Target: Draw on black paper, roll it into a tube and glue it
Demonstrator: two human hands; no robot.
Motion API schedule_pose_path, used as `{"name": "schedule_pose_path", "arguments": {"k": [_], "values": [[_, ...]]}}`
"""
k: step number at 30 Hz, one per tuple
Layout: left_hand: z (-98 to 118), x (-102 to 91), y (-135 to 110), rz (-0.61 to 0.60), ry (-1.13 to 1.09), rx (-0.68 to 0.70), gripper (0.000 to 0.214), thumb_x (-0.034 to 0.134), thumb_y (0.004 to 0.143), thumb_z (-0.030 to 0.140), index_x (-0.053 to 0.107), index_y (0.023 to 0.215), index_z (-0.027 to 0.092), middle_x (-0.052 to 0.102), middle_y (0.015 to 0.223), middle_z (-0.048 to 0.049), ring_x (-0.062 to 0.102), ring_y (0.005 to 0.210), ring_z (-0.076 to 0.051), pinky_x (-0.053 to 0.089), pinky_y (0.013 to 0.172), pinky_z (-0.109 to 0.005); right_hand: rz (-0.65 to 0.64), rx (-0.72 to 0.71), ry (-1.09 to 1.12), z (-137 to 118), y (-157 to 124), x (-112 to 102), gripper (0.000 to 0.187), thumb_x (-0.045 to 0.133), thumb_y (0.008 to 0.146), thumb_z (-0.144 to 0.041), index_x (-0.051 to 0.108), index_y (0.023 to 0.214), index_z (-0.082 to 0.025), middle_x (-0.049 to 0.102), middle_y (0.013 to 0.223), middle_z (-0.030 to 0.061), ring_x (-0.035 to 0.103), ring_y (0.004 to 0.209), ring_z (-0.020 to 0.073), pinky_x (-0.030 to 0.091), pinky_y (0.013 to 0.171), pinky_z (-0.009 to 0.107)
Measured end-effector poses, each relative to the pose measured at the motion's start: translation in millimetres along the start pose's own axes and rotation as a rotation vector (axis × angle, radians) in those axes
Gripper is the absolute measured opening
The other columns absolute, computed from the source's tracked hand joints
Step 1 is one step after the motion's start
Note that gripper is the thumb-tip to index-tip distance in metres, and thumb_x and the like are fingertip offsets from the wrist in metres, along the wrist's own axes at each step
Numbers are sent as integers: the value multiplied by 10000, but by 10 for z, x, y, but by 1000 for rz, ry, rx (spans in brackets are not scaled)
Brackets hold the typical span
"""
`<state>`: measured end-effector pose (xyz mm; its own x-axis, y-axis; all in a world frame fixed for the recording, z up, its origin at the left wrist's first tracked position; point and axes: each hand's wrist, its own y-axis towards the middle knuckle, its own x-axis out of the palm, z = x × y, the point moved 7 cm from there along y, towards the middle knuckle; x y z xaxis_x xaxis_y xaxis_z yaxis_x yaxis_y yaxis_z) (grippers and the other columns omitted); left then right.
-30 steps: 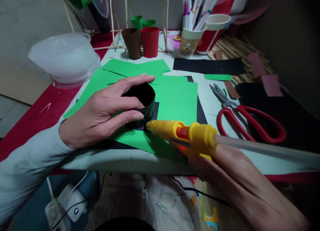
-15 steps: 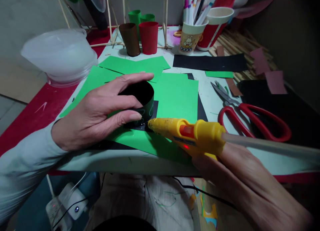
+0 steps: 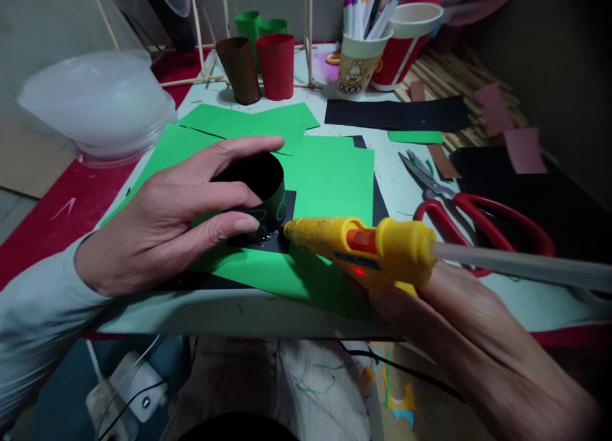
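Glue gun (image 3: 363, 250) nozzle at foot of ring (image 3: 273, 202).
Clasps ring with left hand (image 3: 162, 218), fingers curled round its wall; stands upright, open-topped, dark inside, on black square (image 3: 282, 240) over green paper (image 3: 335, 180). Wraps right hand (image 3: 468, 345) round glue gun. Pens (image 3: 358, 7) in bunny cup (image 3: 356, 71) at back; red cup (image 3: 275, 65), brown cup (image 3: 239, 68) further left, insides unseen. Scissors (image 3: 478, 224) right; table edge (image 3: 239, 310) just under both wrists.

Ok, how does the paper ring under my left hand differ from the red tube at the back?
The paper ring is short, green outside with a black inside; the red tube is taller. The ring is gripped by the left hand on a black square; the red tube stands untouched beside a brown tube. Both stand upright, open-topped.
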<state>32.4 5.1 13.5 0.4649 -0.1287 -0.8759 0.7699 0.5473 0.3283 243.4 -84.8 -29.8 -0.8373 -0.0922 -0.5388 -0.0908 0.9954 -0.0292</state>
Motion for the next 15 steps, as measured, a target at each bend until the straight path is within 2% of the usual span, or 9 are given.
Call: {"name": "schedule_pose_path", "arguments": {"k": [3, 8, 15], "values": [[-8, 14, 14, -4, -2, -2, 222, 473, 1050, 315, 671, 993, 234, 468, 1596, 12, 519, 1396, -221, 434, 1158, -421, 14, -4, 19, -26, 38, 10, 300, 543, 960, -528, 715, 1205, -549, 787, 1156, -121, 763, 1063, 271, 661, 842, 293], [-23, 23, 5, -7, -4, -27, 226, 468, 1048, 327, 674, 1017, 240, 452, 1603, 33, 514, 1399, -224, 436, 1157, -425, 134, 62, -41, -61, 139, 0, 402, 479, 926, -628, 791, 1084, -431, 808, 854, 3, 752, 1033, 355, 684, 740, 390], [-7, -15, -12, -10, -8, -36, 206, 491, 1041, 306, 686, 1017, 245, 444, 1610, 33, 508, 1409, -252, 444, 1158, -470, 143, 87, -42, -71, 206, -21, 443, 452, 928, -649, 791, 891, -367, 730, 683, 33, 748, 929, 330, 665, 739, 366]]}}
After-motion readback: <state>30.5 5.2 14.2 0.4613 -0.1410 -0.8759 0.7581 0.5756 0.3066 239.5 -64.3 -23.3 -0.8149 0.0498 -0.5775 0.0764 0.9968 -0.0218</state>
